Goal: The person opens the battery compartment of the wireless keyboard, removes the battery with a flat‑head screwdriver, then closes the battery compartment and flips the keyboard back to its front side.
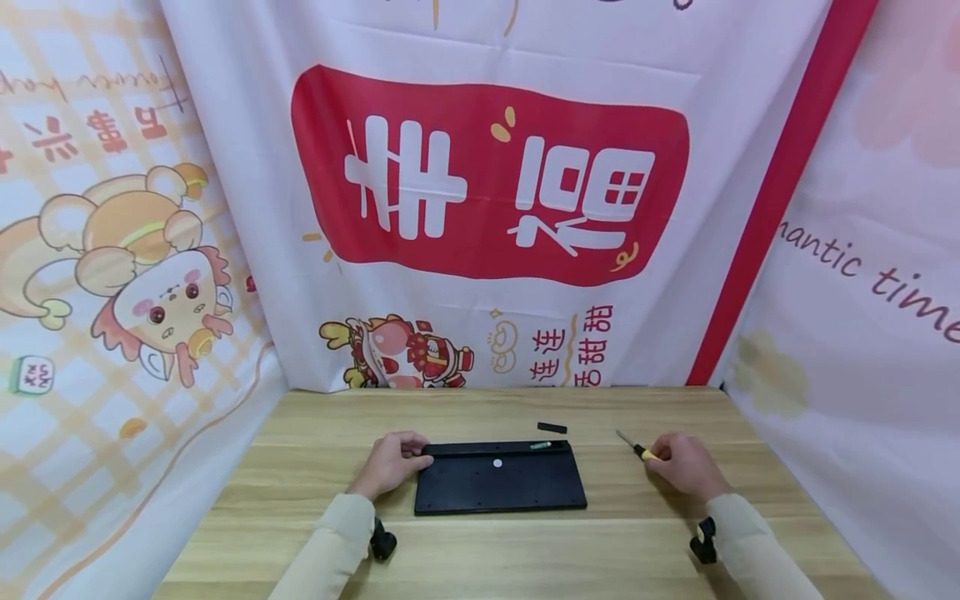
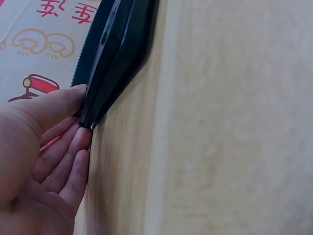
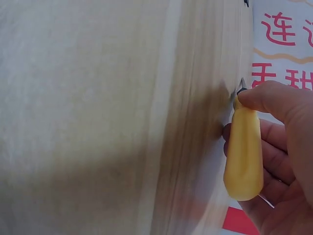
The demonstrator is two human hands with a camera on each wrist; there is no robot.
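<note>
A black keyboard (image 1: 501,485) lies underside up on the wooden table, with a small round white sticker near its upper middle. A green battery (image 1: 540,446) shows in the slot near its far right corner. My left hand (image 1: 393,463) holds the keyboard's far left corner, and the left wrist view has the thumb on one face of the edge and fingertips at the other. To the right of the keyboard, my right hand (image 1: 684,463) grips a screwdriver by its yellow handle (image 3: 243,156). The metal shaft (image 1: 625,437) points away to the left, apart from the keyboard.
A small black battery cover (image 1: 552,427) lies just beyond the keyboard's far right corner. Printed cloth (image 1: 487,175) hangs along the back edge of the table (image 1: 495,554) and at both sides. Each wrist wears a small black camera.
</note>
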